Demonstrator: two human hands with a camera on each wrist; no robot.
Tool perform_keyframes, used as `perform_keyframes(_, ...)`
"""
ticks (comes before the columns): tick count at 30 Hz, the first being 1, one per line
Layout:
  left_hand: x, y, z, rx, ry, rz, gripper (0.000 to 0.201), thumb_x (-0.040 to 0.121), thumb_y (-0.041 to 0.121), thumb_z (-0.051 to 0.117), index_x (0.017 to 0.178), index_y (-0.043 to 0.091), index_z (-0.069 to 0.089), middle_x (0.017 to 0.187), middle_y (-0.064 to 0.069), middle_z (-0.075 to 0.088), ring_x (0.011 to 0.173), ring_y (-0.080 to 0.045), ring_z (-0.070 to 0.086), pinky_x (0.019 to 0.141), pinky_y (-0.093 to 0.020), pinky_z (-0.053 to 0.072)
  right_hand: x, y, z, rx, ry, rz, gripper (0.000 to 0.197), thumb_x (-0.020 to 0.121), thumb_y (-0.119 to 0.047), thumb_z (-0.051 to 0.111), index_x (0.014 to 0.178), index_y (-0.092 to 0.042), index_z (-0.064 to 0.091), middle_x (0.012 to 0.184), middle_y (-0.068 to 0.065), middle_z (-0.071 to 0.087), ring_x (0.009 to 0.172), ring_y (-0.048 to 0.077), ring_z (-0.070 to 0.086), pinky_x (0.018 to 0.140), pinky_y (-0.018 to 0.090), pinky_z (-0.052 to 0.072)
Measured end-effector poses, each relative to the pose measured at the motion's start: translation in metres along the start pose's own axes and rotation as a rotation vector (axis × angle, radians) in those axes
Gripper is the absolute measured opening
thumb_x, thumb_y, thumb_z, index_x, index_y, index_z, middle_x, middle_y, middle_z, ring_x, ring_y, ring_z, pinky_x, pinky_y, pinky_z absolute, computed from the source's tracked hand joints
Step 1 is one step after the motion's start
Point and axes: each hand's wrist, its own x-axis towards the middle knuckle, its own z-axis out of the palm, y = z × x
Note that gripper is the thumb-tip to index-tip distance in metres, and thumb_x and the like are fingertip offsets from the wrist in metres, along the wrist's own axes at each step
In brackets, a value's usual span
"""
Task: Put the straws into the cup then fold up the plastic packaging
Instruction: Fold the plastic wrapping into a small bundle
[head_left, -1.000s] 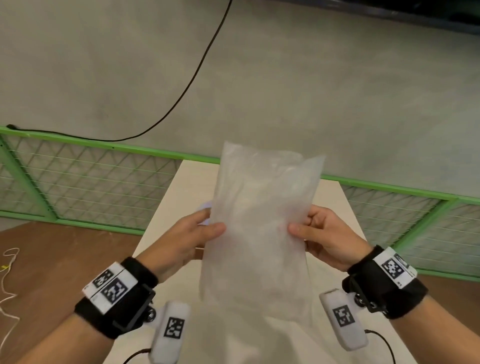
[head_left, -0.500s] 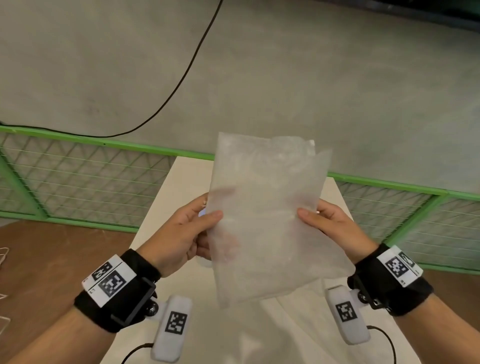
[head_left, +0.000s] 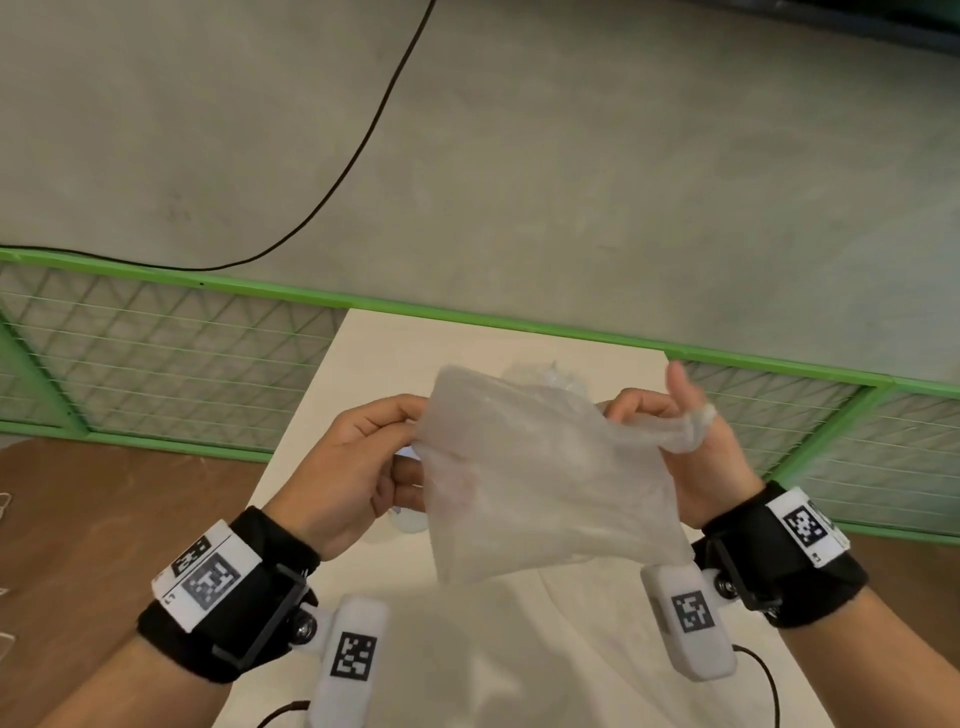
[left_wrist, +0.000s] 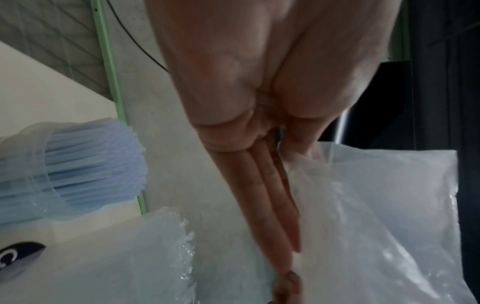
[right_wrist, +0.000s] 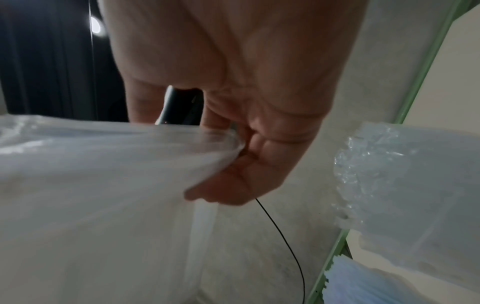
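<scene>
Packaging stretched sideways between both hands

The left hand (head_left: 358, 467) and right hand (head_left: 691, 447) each pinched an edge of the plastic packaging (head_left: 535, 478) (held above the table), neither nearer.

- We see the clear cup of pale blue straws (left_wrist: 78, 168) cut by the left-wrist frame edge.
- Translucent plastic packaging (head_left: 540, 478) hides the cup in the head view.

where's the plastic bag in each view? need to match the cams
Head: plastic bag at centre, held between both hands.
Left wrist: lower right, beside the fingers.
Right wrist: fills the left half.
Shared landmark: green fence rail.
</scene>
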Motion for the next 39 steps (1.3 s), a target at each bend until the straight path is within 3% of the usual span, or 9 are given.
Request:
perform_keyframes(4, -0.004, 0.004, 0.004, -0.046, -0.051, -0.036, 0.049, 0.076, 0.044, 0.059, 0.101, 0.002, 0.064, 0.102, -0.013, 0.06, 0.077, -0.034, 0.066, 0.068, -0.046, 0.055, -0.001, -0.003, 0.001, -0.155, -0.017, -0.109, 0.027, 0.059, -0.026, 0.088, 0.077, -0.014, 0.071, 0.083, 0.005, 0.065, 0.067, 0.018, 0.061, 0.057, 0.025, 0.051)
perform_keyframes(7, -0.006, 0.005, 0.01, 0.064, -0.061, 0.02, 0.033, 0.071, 0.037, 0.071, 0.094, 0.015, 0.063, 0.098, -0.005, 0.061, 0.075, -0.023, 0.065, 0.068, -0.045, 0.055, -0.002, -0.008, 0.006, -0.122, 0.033, -0.094, 0.051, 0.073, -0.005, 0.074, 0.121, -0.019, 0.062, 0.097, 0.003, 0.069, 0.079, 0.021, 0.067, 0.064, 0.029, 0.056)
perform_keyframes(11, -0.007, 0.002, 0.009, 0.138, -0.101, 0.033, 0.058, 0.072, -0.002, 0.079, 0.119, 0.019, 0.053, 0.078, 0.009, 0.069, 0.059, -0.01, 0.065, 0.055, -0.022, 0.052, -0.006, 0.003, 0.007, -0.088, -0.001, 0.087, 0.094, 0.06, -0.048, 0.088, 0.14, -0.041, 0.04, 0.126, -0.004, 0.063, 0.112, 0.02, 0.064, 0.079, 0.038, 0.057)
perform_keyframes(14, -0.009, 0.008, 0.003, 0.146, -0.131, 0.041, 0.067, 0.069, 0.001, 0.084, 0.123, 0.024, 0.053, 0.093, 0.01, 0.07, 0.068, -0.012, 0.068, 0.054, -0.022, 0.051, -0.01, 0.006, 0.003, -0.224, -0.088, 0.147, 0.095, 0.066, -0.025, 0.086, 0.141, -0.044, 0.032, 0.128, -0.003, 0.063, 0.116, 0.023, 0.063, 0.08, 0.041, 0.057)
perform_keyframes(21, -0.012, 0.009, 0.004, 0.279, -0.134, 0.07, 0.084, 0.054, 0.01, 0.087, 0.123, 0.04, 0.049, 0.119, 0.018, 0.059, 0.097, -0.027, 0.069, 0.074, -0.055, 0.058, -0.006, -0.01, -0.004, -0.288, -0.042, 0.086, 0.076, 0.062, -0.026, 0.092, 0.129, -0.018, 0.058, 0.091, 0.024, 0.069, 0.064, 0.027, 0.057, 0.046, 0.026, 0.041)
perform_keyframes(27, -0.013, 0.004, 0.017, 0.209, -0.058, 0.225, 0.085, 0.055, 0.01, 0.085, 0.123, 0.04, 0.044, 0.121, 0.025, 0.057, 0.1, -0.024, 0.07, 0.084, -0.051, 0.058, -0.004, -0.003, 0.009, 0.253, -0.029, -0.119, 0.077, 0.065, -0.055, 0.084, 0.127, -0.015, 0.062, 0.109, 0.006, 0.069, 0.091, 0.02, 0.065, 0.072, 0.029, 0.051)
perform_keyframes(31, -0.011, -0.007, 0.033, 0.098, 0.06, 0.333, 0.083, 0.057, 0.007, 0.085, 0.122, 0.038, 0.043, 0.129, 0.02, 0.053, 0.107, -0.023, 0.068, 0.08, -0.044, 0.059, -0.005, 0.025, 0.043, 0.35, -0.104, -0.035, 0.112, 0.058, -0.058, 0.087, 0.14, -0.004, 0.033, 0.133, 0.024, 0.045, 0.119, 0.039, 0.049, 0.1, 0.05, 0.041)
perform_keyframes(35, -0.012, -0.024, 0.045, 0.118, 0.125, 0.368, 0.085, 0.061, -0.001, 0.084, 0.123, 0.039, 0.04, 0.136, 0.011, 0.047, 0.111, -0.024, 0.065, 0.082, -0.049, 0.058, -0.001, 0.033, 0.066, 0.202, 0.011, -0.031, 0.063, 0.082, -0.031, 0.076, 0.134, -0.004, 0.053, 0.135, 0.019, 0.059, 0.124, 0.033, 0.057, 0.098, 0.045, 0.051)
perform_keyframes(39, -0.019, -0.016, 0.02, -0.034, 0.071, 0.249, 0.07, 0.064, 0.023, 0.079, 0.12, 0.046, 0.044, 0.114, -0.007, 0.067, 0.093, -0.025, 0.07, 0.075, -0.038, 0.057, -0.004, 0.026, 0.053, 0.178, 0.007, 0.031, 0.036, 0.09, -0.013, 0.063, 0.125, -0.005, 0.062, 0.124, 0.016, 0.066, 0.111, 0.028, 0.066, 0.084, 0.041, 0.058)
